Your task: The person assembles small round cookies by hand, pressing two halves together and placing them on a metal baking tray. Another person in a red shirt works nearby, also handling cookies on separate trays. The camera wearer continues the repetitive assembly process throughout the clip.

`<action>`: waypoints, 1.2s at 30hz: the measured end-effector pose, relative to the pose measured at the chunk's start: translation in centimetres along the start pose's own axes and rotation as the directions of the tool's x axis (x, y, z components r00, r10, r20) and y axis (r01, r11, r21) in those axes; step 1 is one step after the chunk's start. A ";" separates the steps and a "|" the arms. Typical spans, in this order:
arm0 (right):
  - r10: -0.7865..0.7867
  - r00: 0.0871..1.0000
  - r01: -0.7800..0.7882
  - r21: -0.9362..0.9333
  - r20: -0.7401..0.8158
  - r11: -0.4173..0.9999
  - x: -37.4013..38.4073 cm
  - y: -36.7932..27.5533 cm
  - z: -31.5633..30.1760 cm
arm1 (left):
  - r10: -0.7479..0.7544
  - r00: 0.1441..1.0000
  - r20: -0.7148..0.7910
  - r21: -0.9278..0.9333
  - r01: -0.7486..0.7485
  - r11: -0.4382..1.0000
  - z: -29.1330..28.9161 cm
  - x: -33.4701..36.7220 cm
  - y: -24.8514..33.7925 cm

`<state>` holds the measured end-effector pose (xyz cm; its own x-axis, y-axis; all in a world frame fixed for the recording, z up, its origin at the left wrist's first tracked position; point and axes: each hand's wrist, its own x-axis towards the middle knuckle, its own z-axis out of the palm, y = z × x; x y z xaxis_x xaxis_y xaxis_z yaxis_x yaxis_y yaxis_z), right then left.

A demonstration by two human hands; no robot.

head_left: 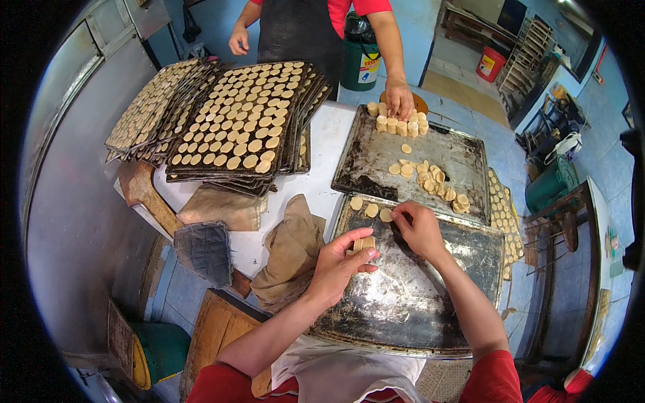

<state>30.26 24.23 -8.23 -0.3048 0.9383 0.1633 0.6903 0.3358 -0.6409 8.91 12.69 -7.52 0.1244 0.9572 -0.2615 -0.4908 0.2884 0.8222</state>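
My left hand (339,265) is closed around a short stack of round dough discs (363,244), above the dark baking tray (403,295) in front of me. At that tray's far left edge, my right hand (418,230) pinches a dough disc (385,215) at its rim. Two more discs, one of them this pale dough round (371,210), lie in a row to its left. Just beyond is a second baking tray (457,151) with a loose heap of discs (430,176) and upright stacks (403,126). A co-worker's hand (399,101) touches those stacks.
Piled trays covered with dough discs (235,121) stand at the left on the white table (329,134). Brown cloths (292,245), a dark blue quilted pad (203,254) and a wooden paddle (151,195) lie nearer. More disc-covered trays (504,218) show at the right.
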 end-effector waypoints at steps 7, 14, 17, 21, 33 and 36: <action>-0.044 0.968 -0.019 0.245 0.249 0.969 -1.7 -2.4 -1.7 | -0.010 1.000 0.017 -0.002 0.011 1.000 -0.2 1.5 0.0; -0.030 0.979 -0.045 0.363 0.200 0.930 -2.6 -2.0 -2.0 | -0.018 1.000 0.019 0.021 0.018 1.000 0.5 2.4 -0.1; -0.088 0.958 -0.012 0.344 0.273 0.939 -3.0 -3.9 -2.9 | -0.010 1.000 0.020 0.011 0.010 1.000 0.3 2.8 -0.7; -0.109 0.994 0.106 0.099 0.018 0.989 -1.4 0.2 -2.4 | -0.008 1.000 0.013 0.030 0.007 1.000 1.5 2.7 -0.4; 0.068 0.961 -0.238 0.674 0.268 0.699 -3.4 2.3 -4.1 | -0.023 0.998 0.059 0.111 0.017 0.994 2.9 2.3 -0.8; 0.191 0.883 -0.454 0.677 0.429 0.580 -3.7 0.8 -5.6 | -0.018 0.997 0.072 0.103 0.011 0.995 2.9 2.2 -0.9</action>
<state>35.62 21.55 -5.15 -0.4188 0.8570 -0.3003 0.0946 -0.2877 -0.9530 12.18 14.55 -7.38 0.1953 0.9512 -0.2391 -0.3983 0.2997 0.8669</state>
